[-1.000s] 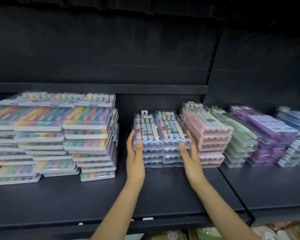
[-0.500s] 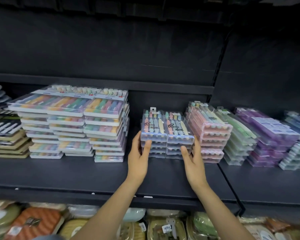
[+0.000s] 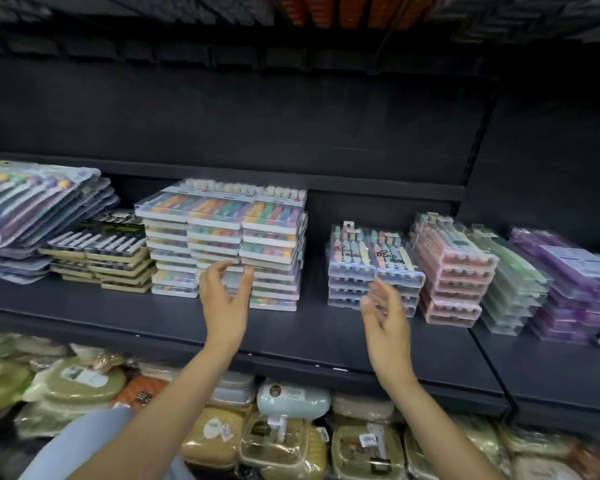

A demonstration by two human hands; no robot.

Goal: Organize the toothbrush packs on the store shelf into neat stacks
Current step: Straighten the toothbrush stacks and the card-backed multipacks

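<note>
While both hands (image 3: 302,306) hover apart, fingers seemingly loose, toothbrush packs (image 3: 374,268) sit stacked.

Dark shelf (image 3: 291,341) carries toothbrush pack stacks (image 3: 222,244) in side-by-side rows.

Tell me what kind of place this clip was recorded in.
Most likely a retail store aisle: dark metal shelving holds stacked toothbrush packs in many colours, and packaged goods with price tags fill the shelf below.

Two bare forearms, nothing on the wrists or fingers of the left hand (image 3: 224,303) or right hand (image 3: 387,315). Bit of pale blue clothing (image 3: 94,441) at the bottom edge.
</note>
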